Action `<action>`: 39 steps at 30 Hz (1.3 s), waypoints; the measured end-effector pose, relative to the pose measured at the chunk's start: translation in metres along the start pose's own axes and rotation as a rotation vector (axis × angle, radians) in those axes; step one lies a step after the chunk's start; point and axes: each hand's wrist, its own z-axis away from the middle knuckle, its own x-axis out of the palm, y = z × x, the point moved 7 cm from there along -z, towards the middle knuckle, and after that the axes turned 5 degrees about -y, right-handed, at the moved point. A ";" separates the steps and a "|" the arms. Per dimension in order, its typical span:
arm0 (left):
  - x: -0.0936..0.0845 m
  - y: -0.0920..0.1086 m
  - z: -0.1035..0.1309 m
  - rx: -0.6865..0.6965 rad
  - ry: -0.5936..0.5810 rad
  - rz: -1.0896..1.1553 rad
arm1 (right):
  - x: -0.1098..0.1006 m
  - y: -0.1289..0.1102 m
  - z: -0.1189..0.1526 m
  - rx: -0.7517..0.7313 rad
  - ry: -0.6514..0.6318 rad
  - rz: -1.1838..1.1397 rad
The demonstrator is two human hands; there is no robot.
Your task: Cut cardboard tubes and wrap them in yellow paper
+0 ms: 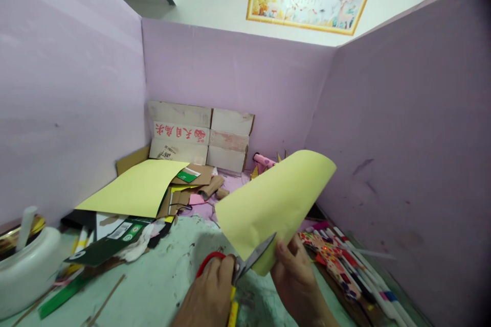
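Observation:
My left hand grips a pair of scissors by the red handle, fingers closed round it. The blades lie against the lower edge of a yellow sheet of paper; I cannot tell how far the cut runs. My right hand pinches that sheet near its lower right edge, thumb in front, and the paper curls upward above the table. A narrow yellow piece shows beside my left hand; whether it belongs to the scissors is unclear.
Another yellow sheet lies on cardboard scraps at the left. Flattened cardboard leans on the back wall. Several markers line the right side. A white round container stands at the left edge of the green tabletop. Purple panels enclose three sides.

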 end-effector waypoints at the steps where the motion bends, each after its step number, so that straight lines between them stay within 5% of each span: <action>1: 0.000 -0.001 0.000 -0.007 -0.019 0.002 | 0.001 0.000 0.000 0.002 -0.002 0.004; 7: -0.004 -0.002 0.003 -0.090 -0.063 0.047 | 0.006 -0.001 -0.001 0.006 -0.018 0.021; 15: -0.010 0.001 0.003 -0.040 -0.019 0.119 | 0.005 0.007 0.002 0.003 -0.035 0.061; 29: -0.013 0.006 0.001 -0.117 -0.070 -0.200 | 0.008 0.016 0.004 0.056 -0.046 0.082; 39: -0.012 0.006 0.004 -0.058 0.021 -0.129 | 0.008 0.017 0.005 0.083 -0.049 0.091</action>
